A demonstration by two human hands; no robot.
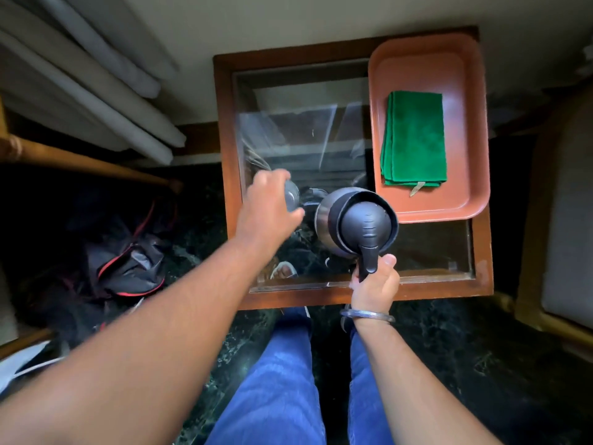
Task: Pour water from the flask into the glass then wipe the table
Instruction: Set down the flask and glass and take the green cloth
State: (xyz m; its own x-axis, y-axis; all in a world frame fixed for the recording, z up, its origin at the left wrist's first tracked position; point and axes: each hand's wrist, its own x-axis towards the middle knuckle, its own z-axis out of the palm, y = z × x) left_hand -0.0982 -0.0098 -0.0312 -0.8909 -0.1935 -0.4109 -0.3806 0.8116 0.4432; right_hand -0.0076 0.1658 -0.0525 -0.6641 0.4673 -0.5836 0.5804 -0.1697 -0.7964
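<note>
Steel and dark plastic, the flask (353, 220) hangs tipped over the glass-topped table (481, 252), its lid end facing the camera and its spout end aimed toward the left hand (269, 207). The right hand (373, 284) has its fingers (386, 277) clenched round the flask's handle, thumb up beside it. The left hand's fingers are wrapped over a small metal glass (292, 195), which sits just off their tips and close to the flask's spout; the hand hides most of the glass, so I cannot tell whether it rests on the table or is lifted. No stream of water shows, and the spout itself is hidden behind the flask body.

Beyond the right-hand fingers, well apart, a folded green cloth (414, 139) lies in a brown tray (478, 123) at the table's far right corner, untouched; wiping is not yet begun.

Risks, as I judge them: the glass's mouth is narrow and partly covered by the left fingers, so a quick tilt could send water over the hand and onto the table. The flask is held only by its handle at a steep angle, so it may swing. Reflections in the tabletop make a spill hard to spot
</note>
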